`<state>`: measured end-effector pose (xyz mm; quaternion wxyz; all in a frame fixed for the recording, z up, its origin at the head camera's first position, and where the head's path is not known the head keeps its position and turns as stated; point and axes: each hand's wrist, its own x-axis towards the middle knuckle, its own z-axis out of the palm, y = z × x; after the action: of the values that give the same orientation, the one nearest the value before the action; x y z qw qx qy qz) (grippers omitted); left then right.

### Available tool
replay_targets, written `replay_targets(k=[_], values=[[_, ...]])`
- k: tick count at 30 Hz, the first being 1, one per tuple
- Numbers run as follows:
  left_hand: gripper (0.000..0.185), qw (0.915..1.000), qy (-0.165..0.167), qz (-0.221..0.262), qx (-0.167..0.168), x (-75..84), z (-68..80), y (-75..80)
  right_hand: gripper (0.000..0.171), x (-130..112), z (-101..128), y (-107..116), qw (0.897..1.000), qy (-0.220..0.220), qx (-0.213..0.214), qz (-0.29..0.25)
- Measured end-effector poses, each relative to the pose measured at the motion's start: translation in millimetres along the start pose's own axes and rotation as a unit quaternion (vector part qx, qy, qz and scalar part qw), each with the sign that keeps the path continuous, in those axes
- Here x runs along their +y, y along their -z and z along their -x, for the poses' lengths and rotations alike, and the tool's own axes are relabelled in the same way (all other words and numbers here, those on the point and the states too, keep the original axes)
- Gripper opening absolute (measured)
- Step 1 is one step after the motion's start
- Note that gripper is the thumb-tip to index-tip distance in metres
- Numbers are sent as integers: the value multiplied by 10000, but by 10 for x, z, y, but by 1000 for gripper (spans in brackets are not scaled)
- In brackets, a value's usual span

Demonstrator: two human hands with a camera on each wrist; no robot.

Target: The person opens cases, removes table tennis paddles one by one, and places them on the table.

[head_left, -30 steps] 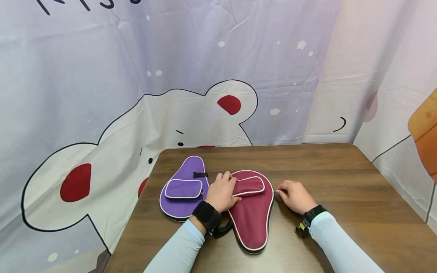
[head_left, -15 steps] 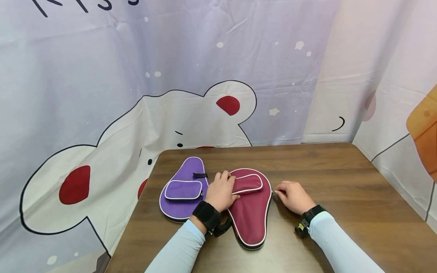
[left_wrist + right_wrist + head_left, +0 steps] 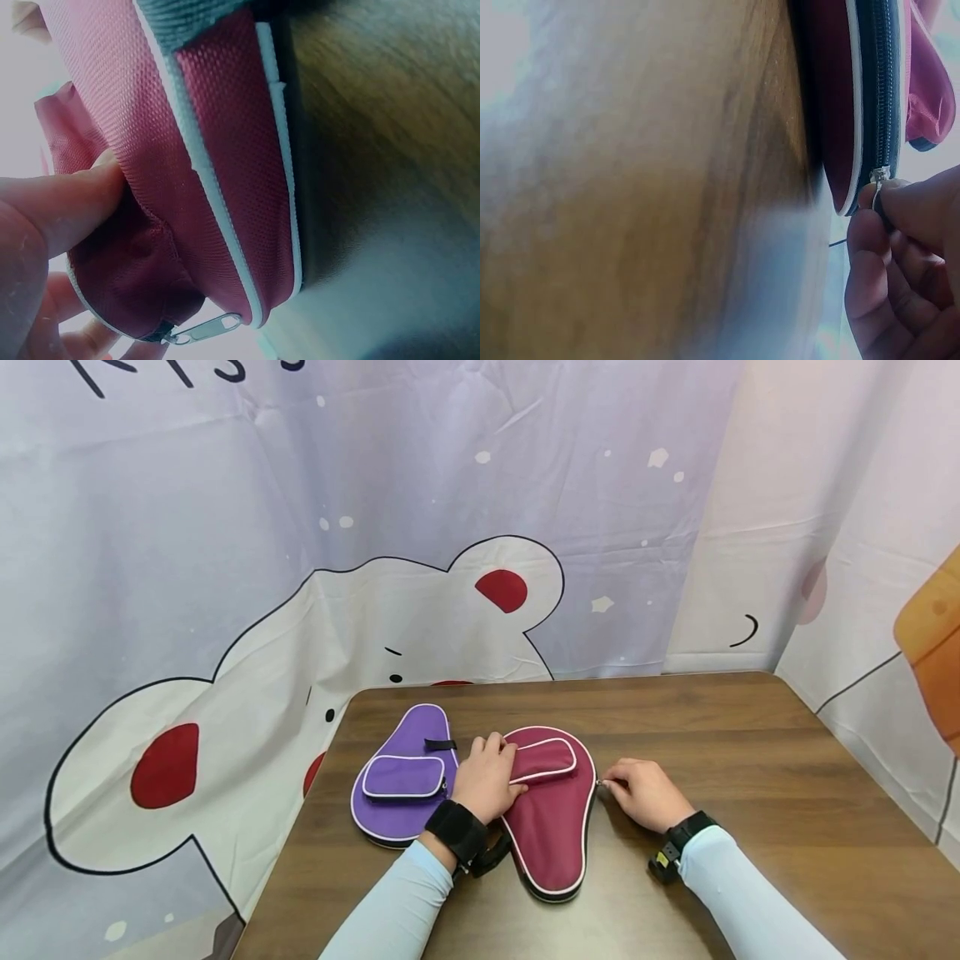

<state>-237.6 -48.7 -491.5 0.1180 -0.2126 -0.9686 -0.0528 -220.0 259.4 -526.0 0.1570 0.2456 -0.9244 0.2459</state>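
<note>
A maroon table tennis bat case (image 3: 550,843) with white piping lies on the table, its narrow end towards me. My left hand (image 3: 486,781) holds it at the raised front pocket (image 3: 551,760); in the left wrist view the thumb (image 3: 67,206) presses against the pocket and the fingers are partly hidden behind it. At the case's right edge, my right hand (image 3: 648,793) pinches the metal zipper pull (image 3: 877,187) between thumb and forefinger. The zipper (image 3: 885,90) above the slider shows its teeth meshed in the right wrist view.
A purple bat case (image 3: 412,735) with its own pocket lies just left of the maroon one, partly behind my left wrist. The brown wooden table (image 3: 720,718) reaches back to a printed cloth backdrop (image 3: 615,527).
The maroon case has slid slightly away from me, and its narrow end sits a little farther up. Both hands keep their grips, with the right hand shifting very slightly left.
</note>
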Motion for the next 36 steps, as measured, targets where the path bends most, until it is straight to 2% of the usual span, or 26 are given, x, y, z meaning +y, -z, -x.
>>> replay_targets(k=[29,33,36], values=[[63,9998,131,149,101,30,-51,17,13,-66,39,15,9998,129,-85,-107],[66,9995,-21,74,290,23,-20,-19,13,-69,51,6,9999,58,-83,-126],[64,9974,-359,118,606,29,23,-26,13,-73,65,4,9999,-16,-80,-151]])
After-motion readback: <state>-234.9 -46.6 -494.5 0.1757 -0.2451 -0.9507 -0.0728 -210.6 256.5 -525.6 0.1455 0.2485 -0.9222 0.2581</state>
